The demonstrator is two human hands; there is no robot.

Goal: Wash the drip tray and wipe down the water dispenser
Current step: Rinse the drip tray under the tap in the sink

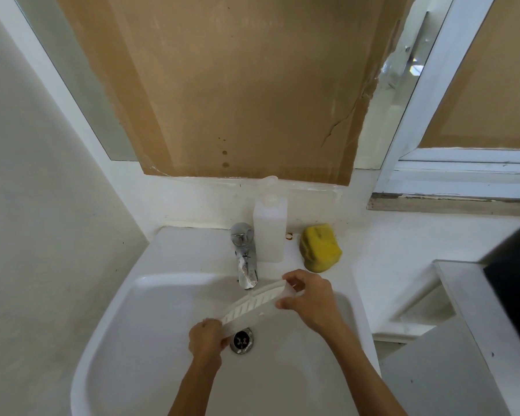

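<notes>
**Drip tray held over the basin by both hands**

A white slotted drip tray [254, 304] hangs above the bowl of a white sink [126, 340], running on a slant from about 7 o'clock up to 1 o'clock. Its lower end sits just above the metal drain [242, 341]; its upper end lies just below the spout of the chrome tap [245, 256]. The slotted face is turned up and toward the tap.

The left hand [206, 337] grips the tray's lower end, fingers curled round the edge, at the 9 o'clock side of the drain. The right hand [308, 298] holds the upper end, with the thumb on the near long edge and the fingers wrapped over the far tip. Both forearms come in from 6 o'clock, bare to the frame edge.

Whether water runs from the tap cannot be told.

On the sink's back ledge, at 3 o'clock from the tap and just beside it, stands a translucent white bottle [270, 232]. Further toward 3 o'clock, near the bottle but apart from it, lies a yellow sponge [320, 247].

Above the ledge at 12 o'clock a sheet of brown cardboard [237, 85] covers most of a mirror [81, 85]. A white window frame [427, 94] rises at 2 o'clock, and a grey surface [463, 340] with a dark object on it occupies 4 o'clock.
</notes>
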